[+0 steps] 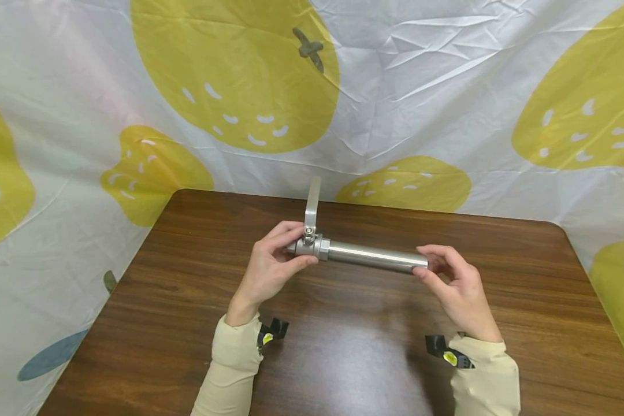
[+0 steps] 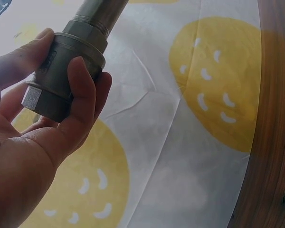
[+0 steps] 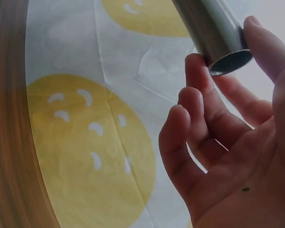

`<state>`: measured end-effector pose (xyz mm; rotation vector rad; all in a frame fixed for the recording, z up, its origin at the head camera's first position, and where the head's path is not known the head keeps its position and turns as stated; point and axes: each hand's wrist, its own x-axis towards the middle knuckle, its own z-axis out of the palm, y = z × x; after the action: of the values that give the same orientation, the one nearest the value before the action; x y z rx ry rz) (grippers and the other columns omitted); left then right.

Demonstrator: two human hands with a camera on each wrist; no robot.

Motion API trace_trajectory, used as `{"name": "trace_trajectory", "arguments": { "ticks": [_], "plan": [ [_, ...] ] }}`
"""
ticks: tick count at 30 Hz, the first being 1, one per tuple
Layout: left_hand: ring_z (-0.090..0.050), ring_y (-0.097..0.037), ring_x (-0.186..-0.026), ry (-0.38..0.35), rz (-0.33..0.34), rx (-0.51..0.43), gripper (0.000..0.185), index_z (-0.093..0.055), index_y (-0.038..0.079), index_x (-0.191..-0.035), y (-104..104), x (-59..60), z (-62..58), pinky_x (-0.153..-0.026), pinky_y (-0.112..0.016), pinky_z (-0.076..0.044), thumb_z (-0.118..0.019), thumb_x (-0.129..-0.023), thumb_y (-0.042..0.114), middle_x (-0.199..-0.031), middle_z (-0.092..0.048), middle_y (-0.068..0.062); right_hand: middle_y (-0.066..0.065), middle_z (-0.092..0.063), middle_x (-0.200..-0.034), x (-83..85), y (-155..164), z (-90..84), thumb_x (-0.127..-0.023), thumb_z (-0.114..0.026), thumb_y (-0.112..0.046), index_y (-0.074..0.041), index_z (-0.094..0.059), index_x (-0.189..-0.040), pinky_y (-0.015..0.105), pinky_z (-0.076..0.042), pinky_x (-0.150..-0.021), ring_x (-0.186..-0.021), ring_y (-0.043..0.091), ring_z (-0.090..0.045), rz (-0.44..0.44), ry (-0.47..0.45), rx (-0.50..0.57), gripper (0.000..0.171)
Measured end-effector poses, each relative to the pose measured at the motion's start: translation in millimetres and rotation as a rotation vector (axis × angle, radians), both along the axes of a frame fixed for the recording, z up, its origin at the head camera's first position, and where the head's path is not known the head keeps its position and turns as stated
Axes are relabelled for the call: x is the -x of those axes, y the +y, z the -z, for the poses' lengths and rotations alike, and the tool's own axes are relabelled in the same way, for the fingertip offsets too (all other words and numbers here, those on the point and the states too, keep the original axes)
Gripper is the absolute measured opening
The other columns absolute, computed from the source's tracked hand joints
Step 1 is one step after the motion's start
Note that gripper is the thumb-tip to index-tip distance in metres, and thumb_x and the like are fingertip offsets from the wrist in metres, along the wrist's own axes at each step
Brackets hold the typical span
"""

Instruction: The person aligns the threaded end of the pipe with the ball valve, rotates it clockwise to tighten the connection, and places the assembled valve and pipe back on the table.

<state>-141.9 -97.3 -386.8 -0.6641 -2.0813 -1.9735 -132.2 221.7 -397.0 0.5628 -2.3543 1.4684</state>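
A metal ball valve (image 1: 307, 247) with a long flat lever handle (image 1: 312, 205) is joined to a steel pipe (image 1: 374, 256) through a hex collar. My left hand (image 1: 270, 263) grips the valve body, thumb on the near side and fingers around the far side. At the pipe's other end, my right hand (image 1: 455, 283) pinches the rim between thumb and fingers. In the right wrist view the pipe's open, hollow end (image 3: 232, 61) shows. The left wrist view gives the valve's hex end (image 2: 45, 102) between the curled fingers; the lever is hidden there.
Beneath the hands lies a brown wood-grain table (image 1: 343, 346). A white cloth (image 1: 364, 104) printed with yellow fruit hangs behind it and along both sides. Black camera straps sit on both wrists over the pale sleeves (image 1: 234, 358).
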Motion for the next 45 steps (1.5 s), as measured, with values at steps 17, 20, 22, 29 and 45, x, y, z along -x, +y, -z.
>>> {"name": "trace_trajectory", "arguments": {
  "ticks": [17, 20, 22, 29, 45],
  "plan": [
    [-0.058, -0.012, -0.093, -0.002, -0.014, -0.005, 0.050, -0.061, -0.012, -0.120, -0.8, -0.1, 0.2, -0.074, -0.020, -0.056, -0.076, -0.073, -0.013, -0.118, -0.056, -0.021, 0.001, -0.052, -0.085, 0.3, -3.9, 1.4, -0.062, -0.080, 0.019, 0.002, -0.057, -0.121, 0.012, -0.048, -0.078, -0.078, 0.011, -0.053, -0.079, 0.096, 0.033, 0.066],
    [-0.058, -0.012, -0.093, -0.004, -0.014, -0.003, 0.050, -0.061, -0.011, -0.120, -0.6, -0.4, -0.4, -0.075, -0.020, -0.056, -0.076, -0.073, -0.012, -0.118, -0.056, -0.020, -0.002, -0.056, -0.090, 0.6, -4.1, 2.2, -0.062, -0.077, 0.023, 0.005, -0.057, -0.119, 0.011, -0.049, -0.079, -0.079, 0.007, -0.055, -0.087, 0.106, 0.046, 0.063],
    [-0.058, -0.012, -0.093, -0.005, -0.013, -0.002, 0.050, -0.061, -0.011, -0.120, -0.6, -0.5, -0.4, -0.075, -0.021, -0.056, -0.076, -0.073, -0.012, -0.118, -0.056, -0.020, -0.006, -0.057, -0.094, 0.6, -4.1, 2.4, -0.063, -0.076, 0.024, 0.006, -0.058, -0.117, 0.012, -0.049, -0.079, -0.079, 0.005, -0.055, -0.087, 0.098, 0.058, 0.060],
    [-0.059, -0.012, -0.093, 0.005, -0.010, -0.007, 0.051, -0.060, -0.012, -0.121, -0.6, -0.1, 0.9, -0.075, -0.021, -0.056, -0.076, -0.072, -0.013, -0.117, -0.057, -0.019, -0.011, -0.058, -0.097, 1.5, -3.8, 3.7, -0.064, -0.074, 0.026, 0.008, -0.058, -0.112, 0.012, -0.049, -0.077, -0.078, 0.006, -0.053, -0.089, 0.090, 0.076, 0.053],
    [-0.058, -0.012, -0.094, 0.012, -0.012, -0.008, 0.051, -0.060, -0.011, -0.121, -1.3, 0.4, 0.8, -0.074, -0.019, -0.055, -0.076, -0.073, -0.012, -0.118, -0.057, -0.018, -0.004, -0.055, -0.085, 2.7, -3.8, 3.3, -0.066, -0.077, 0.020, 0.003, -0.062, -0.110, 0.013, -0.045, -0.065, -0.073, 0.008, -0.051, -0.064, 0.112, 0.029, 0.050]
  ]
}}
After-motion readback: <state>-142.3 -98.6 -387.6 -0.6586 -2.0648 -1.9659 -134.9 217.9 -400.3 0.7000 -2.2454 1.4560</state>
